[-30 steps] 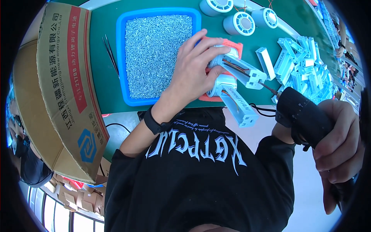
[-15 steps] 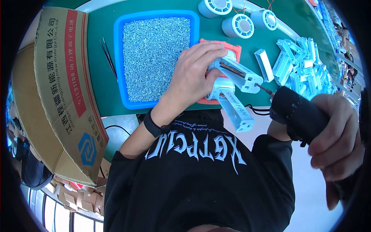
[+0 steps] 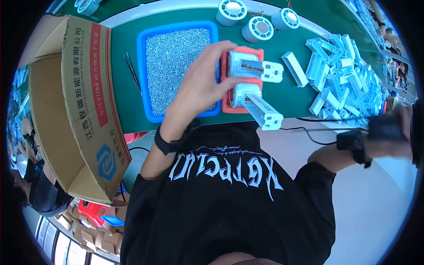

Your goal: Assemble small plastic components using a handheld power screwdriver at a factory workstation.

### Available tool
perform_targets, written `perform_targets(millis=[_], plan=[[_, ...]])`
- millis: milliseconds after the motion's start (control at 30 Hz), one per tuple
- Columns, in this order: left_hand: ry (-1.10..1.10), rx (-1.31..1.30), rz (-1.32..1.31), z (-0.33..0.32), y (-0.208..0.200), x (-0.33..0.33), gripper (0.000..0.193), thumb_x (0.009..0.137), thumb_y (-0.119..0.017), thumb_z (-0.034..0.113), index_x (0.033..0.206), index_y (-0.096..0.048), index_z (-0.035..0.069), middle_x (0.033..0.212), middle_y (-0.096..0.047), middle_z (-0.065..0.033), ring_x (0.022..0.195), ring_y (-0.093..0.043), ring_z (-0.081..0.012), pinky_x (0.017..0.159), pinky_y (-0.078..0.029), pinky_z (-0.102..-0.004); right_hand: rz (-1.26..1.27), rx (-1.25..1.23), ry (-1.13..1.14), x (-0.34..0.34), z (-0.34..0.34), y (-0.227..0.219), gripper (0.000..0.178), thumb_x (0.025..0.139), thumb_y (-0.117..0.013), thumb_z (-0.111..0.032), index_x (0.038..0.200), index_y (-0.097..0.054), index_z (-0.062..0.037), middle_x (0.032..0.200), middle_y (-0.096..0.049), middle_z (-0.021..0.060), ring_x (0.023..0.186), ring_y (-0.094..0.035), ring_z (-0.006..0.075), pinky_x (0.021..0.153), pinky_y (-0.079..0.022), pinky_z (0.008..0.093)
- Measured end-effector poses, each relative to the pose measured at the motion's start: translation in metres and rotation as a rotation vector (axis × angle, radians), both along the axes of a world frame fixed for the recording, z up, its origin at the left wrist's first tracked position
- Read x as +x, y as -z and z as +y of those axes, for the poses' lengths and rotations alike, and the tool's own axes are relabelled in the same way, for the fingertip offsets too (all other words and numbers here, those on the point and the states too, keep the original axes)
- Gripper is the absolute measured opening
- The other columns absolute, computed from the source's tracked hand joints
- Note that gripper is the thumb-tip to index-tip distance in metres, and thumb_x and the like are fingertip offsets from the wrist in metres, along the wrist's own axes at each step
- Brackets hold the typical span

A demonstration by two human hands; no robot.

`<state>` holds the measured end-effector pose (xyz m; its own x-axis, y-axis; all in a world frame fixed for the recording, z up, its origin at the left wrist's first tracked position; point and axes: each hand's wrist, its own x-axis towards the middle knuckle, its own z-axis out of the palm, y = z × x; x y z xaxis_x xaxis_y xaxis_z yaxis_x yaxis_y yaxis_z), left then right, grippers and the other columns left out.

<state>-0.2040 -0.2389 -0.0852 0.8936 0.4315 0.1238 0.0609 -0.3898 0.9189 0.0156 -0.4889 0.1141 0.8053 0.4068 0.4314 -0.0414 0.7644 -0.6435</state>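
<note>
Two white handheld fan bodies lie side by side in an orange-red holder at the table's near edge. The upper fan body (image 3: 247, 66) points its handle frame right, with wires inside; the lower fan body (image 3: 254, 104) angles toward me. My left hand (image 3: 205, 73) is over the holder's left side, thumb and fingers apart beside the upper fan body. It grips nothing. Far right, my right hand (image 3: 399, 137) is smeared by motion, around a blurred black electric screwdriver (image 3: 385, 126). The orange-red holder (image 3: 226, 104) shows between and around the fan bodies.
A blue tray (image 3: 142, 66) of small metal screws stands left of the holder, with tweezers (image 3: 132, 73) beside it. White housings (image 3: 340, 75) are heaped at right, one loose housing (image 3: 294, 69) nearer. Round fan heads (image 3: 257, 29) stand behind. A cardboard box (image 3: 84, 115) is at left.
My right hand has drawn the screwdriver away from the upper fan body to the far right. My left hand has let go of that fan body, which now rests in the holder.
</note>
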Motion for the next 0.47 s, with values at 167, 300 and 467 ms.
perform_targets(millis=[167, 300, 467], plan=[[0.37, 0.36, -0.06, 0.011, -0.028, -0.021, 0.045, 0.062, -0.082, 0.015, 0.102, -0.061, 0.009, 0.124, -0.055, -0.0081, 0.121, -0.049, -0.0318, 0.1, -0.039, -0.0453, 0.097, -1.052, -0.182, -0.027, 0.046, 0.127, 0.048, 0.082, -0.068, -0.016, 0.123, -0.047, -0.0015, 0.079, -0.056, 0.004, 0.053, -0.051, 0.0093, 0.05, -0.043, 0.0246], [0.341, 0.615, -0.058, -0.014, -0.02, -0.014, 0.047, 0.062, -0.083, 0.022, 0.105, -0.066, 0.016, 0.123, -0.055, -0.0093, 0.124, -0.047, -0.0336, 0.101, -0.042, -0.0453, -0.174, -1.435, -0.247, -0.058, 0.072, 0.196, 0.051, 0.078, -0.072, -0.013, 0.12, -0.044, -0.0022, 0.084, -0.06, 0.0094, 0.064, -0.062, 0.0159, 0.059, -0.05, 0.031], [0.264, 0.537, -0.085, -0.031, 0.011, -0.003, 0.066, 0.057, -0.085, 0.031, 0.117, -0.06, 0.019, 0.134, -0.047, -0.0095, 0.132, -0.038, -0.0313, 0.109, -0.029, -0.0462, -0.467, -1.32, -0.076, -0.07, 0.074, 0.223, 0.056, 0.079, -0.072, -0.018, 0.124, -0.042, -0.0052, 0.1, -0.064, 0.0171, 0.089, -0.068, 0.0269, 0.077, -0.052, 0.0342]])
